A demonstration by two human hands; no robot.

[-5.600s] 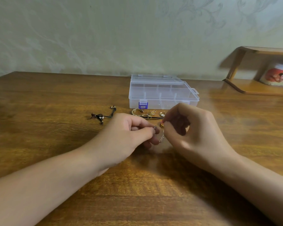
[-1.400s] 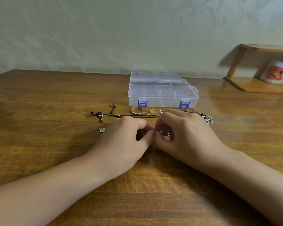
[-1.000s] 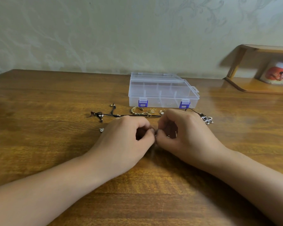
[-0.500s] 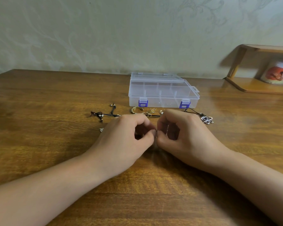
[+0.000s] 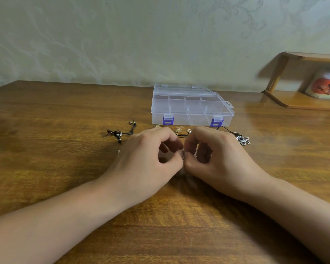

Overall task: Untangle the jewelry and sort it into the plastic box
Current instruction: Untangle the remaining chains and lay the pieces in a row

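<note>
At table centre, both hands meet thumb-tip to thumb-tip: left hand [image 5: 151,161] and right hand [image 5: 217,159], fingers curled, pinch a fine chain [image 5: 183,156] between them (barely visible), probably to work a knot close up. Remaining jewelry lies just behind: black cord [image 5: 120,133], gold pieces [image 5: 179,129], flower pendant [image 5: 243,140]. Plastic box [image 5: 191,107] beyond, lid latched shut, nothing sorted yet. Wooden table [image 5: 46,168]; patterned wall [image 5: 122,35]; small shelf [image 5: 303,100] far right.
</note>
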